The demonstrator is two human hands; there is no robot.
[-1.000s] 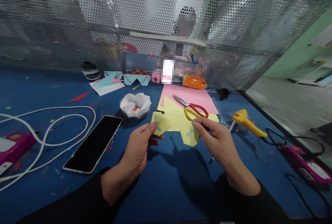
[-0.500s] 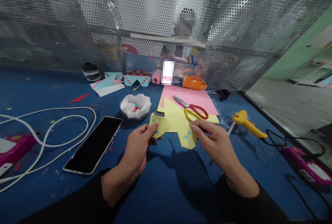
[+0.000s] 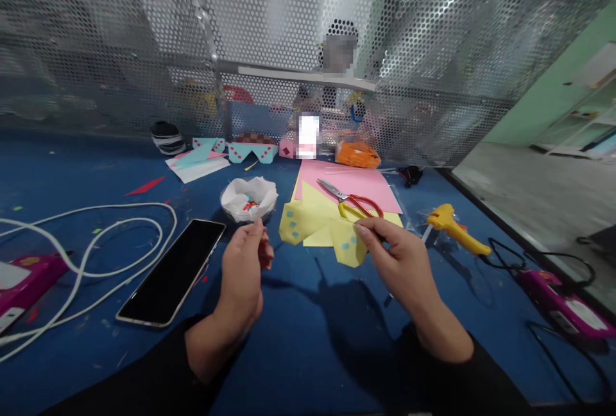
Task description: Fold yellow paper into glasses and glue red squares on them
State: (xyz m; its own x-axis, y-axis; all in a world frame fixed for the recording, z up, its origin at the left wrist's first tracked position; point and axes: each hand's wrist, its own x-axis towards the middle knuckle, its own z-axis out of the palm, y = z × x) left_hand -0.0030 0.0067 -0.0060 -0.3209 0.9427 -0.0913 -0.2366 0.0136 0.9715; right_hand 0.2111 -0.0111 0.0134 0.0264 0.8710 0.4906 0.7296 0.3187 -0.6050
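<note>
My right hand (image 3: pixel 394 255) pinches the right end of a yellow paper cutout (image 3: pixel 349 246) between thumb and fingers. The cutout has two angular lobes with small light-blue squares stuck on them, and it is held up over the table. My left hand (image 3: pixel 243 268) is just left of the cutout, apart from it, fingers loosely curled and holding nothing that I can see. Behind the cutout lie yellow sheets (image 3: pixel 315 194) and a pink sheet (image 3: pixel 308 175), with scissors (image 3: pixel 359 201) on top. A paper-lined bowl (image 3: pixel 235 198) with small coloured bits stands beyond my left hand.
A phone (image 3: pixel 173 271) and a white cable (image 3: pixel 168 210) lie at left. A yellow glue gun (image 3: pixel 455 230) and a purple power strip (image 3: pixel 563 300) are at right. Light-blue paper cutouts (image 3: pixel 253 151) and an orange packet (image 3: pixel 357 155) sit before the perforated metal screen (image 3: pixel 269 11).
My left hand has let go of the yellow cutout's left lobe and drawn away to the left. My right hand still holds the other end.
</note>
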